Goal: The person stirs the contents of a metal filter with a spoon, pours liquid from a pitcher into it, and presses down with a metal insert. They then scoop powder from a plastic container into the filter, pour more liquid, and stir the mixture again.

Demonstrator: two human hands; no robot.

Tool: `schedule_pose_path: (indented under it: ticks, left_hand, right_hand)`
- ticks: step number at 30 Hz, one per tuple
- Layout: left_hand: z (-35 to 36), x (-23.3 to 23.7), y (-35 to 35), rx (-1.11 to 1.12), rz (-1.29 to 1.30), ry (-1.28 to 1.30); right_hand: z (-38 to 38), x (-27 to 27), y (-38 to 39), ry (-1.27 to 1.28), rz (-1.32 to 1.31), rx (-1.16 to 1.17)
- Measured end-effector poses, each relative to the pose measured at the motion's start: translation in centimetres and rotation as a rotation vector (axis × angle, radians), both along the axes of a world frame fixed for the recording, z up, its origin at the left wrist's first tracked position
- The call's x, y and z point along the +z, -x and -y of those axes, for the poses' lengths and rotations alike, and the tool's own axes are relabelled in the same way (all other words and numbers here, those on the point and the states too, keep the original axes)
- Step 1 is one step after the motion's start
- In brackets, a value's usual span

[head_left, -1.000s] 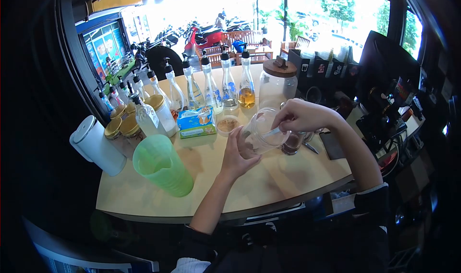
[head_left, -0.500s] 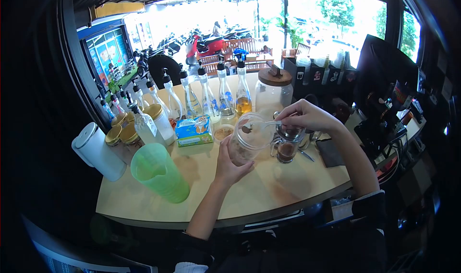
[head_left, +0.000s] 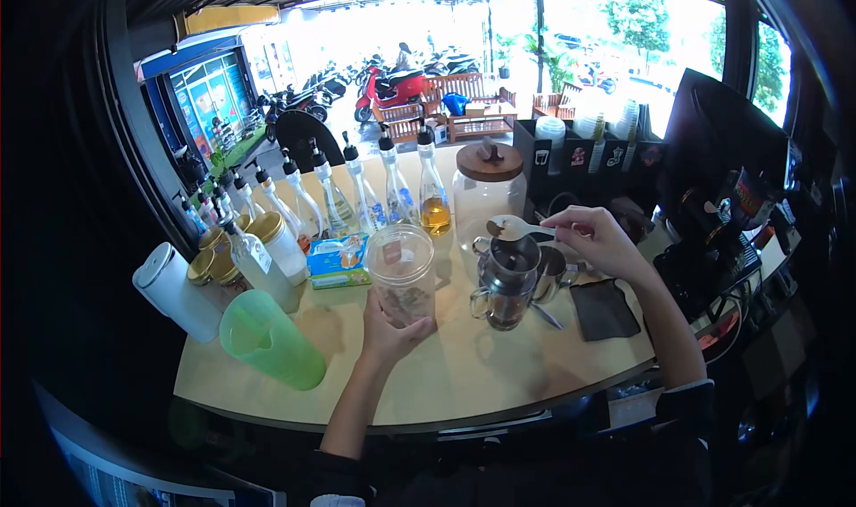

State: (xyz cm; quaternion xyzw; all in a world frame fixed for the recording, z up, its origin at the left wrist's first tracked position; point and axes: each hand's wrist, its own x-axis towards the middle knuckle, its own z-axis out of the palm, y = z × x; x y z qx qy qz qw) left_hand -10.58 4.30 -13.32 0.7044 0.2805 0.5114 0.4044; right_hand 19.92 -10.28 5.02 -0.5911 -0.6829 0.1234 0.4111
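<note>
My left hand (head_left: 392, 333) is wrapped round the lower part of a clear plastic cup (head_left: 403, 280). The cup is upright, with something indistinct near its bottom. A white plastic spoon (head_left: 533, 230) is pinched in my right hand (head_left: 596, 239), its bowl stained brown. Just under the spoon, a dark metal coffee dripper (head_left: 514, 262) sits on a glass mug (head_left: 506, 309) with a little dark liquid in it. Beside it is a small metal pitcher (head_left: 551, 271).
A green jug (head_left: 272, 342) and a white thermos (head_left: 176, 291) stand at left. Pump bottles (head_left: 392, 181), a blue-green box (head_left: 339, 262) and a wood-lidded glass jar (head_left: 489, 190) line the back. A dark cloth (head_left: 604, 311) lies at right, near a cup holder (head_left: 584, 159).
My right hand has moved the spoon out of the cup and rightward, over the dripper. The cup in my left hand has shifted left and stands more upright. The view has turned slightly.
</note>
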Motion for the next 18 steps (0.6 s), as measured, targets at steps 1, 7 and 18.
schedule_pose_path:
  ticks: [1, 7, 18]
  left_hand:
    - [-0.2, 0.0, -0.2, 0.050, -0.064, -0.026]
    - [2.3, 2.0, -1.1, 0.008, 0.030, 0.117]
    - [1.9, 0.1, -1.5, 0.039, 0.095, 0.162]
  right_hand:
    - [0.4, 0.0, -0.5, -0.042, 0.015, -0.027]
    - [1.1, -1.8, -2.5, -0.151, 0.026, -0.082]
    - [0.8, -6.0, -3.0, -0.274, 0.189, -0.042]
